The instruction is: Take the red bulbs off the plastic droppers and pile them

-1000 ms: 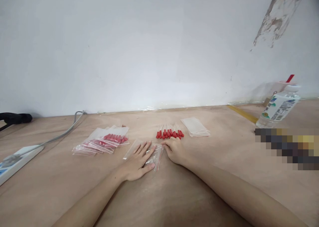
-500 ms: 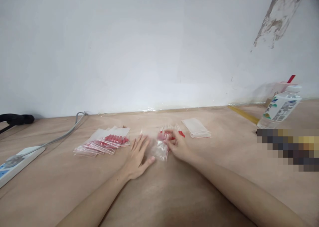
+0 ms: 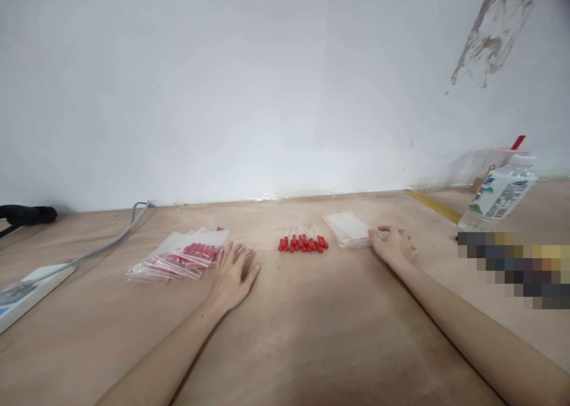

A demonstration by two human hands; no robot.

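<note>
Far left: black object [image 3: 29, 215] at the foot of the wall [image 3: 249, 85], cut off by the frame edge. In front of it, white power strip [image 3: 38, 296] with a grey cable [image 3: 111, 243] running back to the wall.

Next, your pile of filled bags [image 3: 178, 256]: clear, overlapping, red bulbs showing through. Your left hand [image 3: 231, 277] is just right of it, palm down, fingers loosely spread, nothing in it. Fingertips overlap the pile's edge in view; can't confirm contact.

Centre: red-bulbed droppers [image 3: 303, 243] in a tight group on the table [image 3: 289, 329], bulbs toward you, clear stems toward the wall.

Right of those, your stack of flat bags [image 3: 348, 228]. Your right hand [image 3: 395, 246] has thumb and index at its right edge, fingers curled; can't tell if they're pinching a bag.

Far right: yellow strip [image 3: 434, 207], then labelled clear bottle [image 3: 499, 195]. Patch in front is pixelated, unreadable.
</note>
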